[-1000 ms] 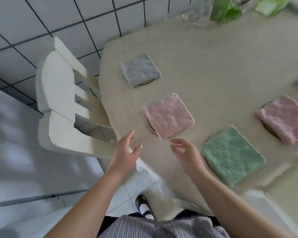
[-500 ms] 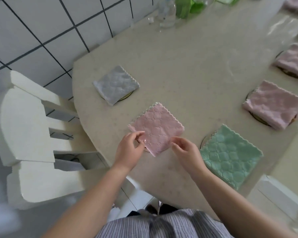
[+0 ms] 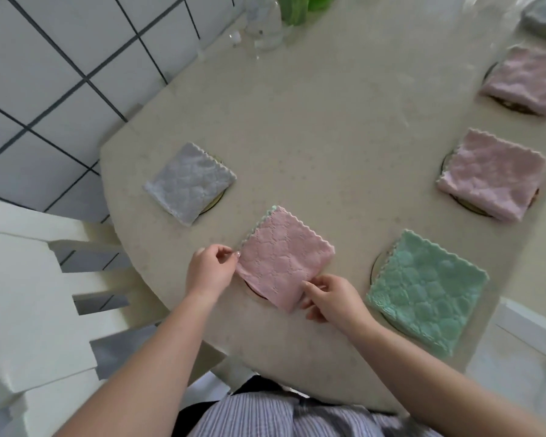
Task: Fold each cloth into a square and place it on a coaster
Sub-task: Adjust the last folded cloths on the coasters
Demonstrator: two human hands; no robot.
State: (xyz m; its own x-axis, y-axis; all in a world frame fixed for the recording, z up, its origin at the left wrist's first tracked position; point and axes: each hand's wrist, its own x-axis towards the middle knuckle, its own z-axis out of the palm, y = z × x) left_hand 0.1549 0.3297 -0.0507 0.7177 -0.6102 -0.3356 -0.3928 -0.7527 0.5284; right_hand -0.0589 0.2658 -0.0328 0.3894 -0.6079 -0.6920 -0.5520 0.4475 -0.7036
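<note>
While both hands' fingers pinch its near corners, the scalloped pink cloth lies folded square

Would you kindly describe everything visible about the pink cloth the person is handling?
The pink cloth is a folded square of plush, quilted-looking fabric with scalloped edges, lying flat and turned diamond-wise near the table's front edge. A coaster peeks out beneath its near corner. The left hand pinches its left corner; the right hand pinches its near right edge.

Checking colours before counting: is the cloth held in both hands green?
No, the cloth pinched by the left hand and right hand is pink.
</note>
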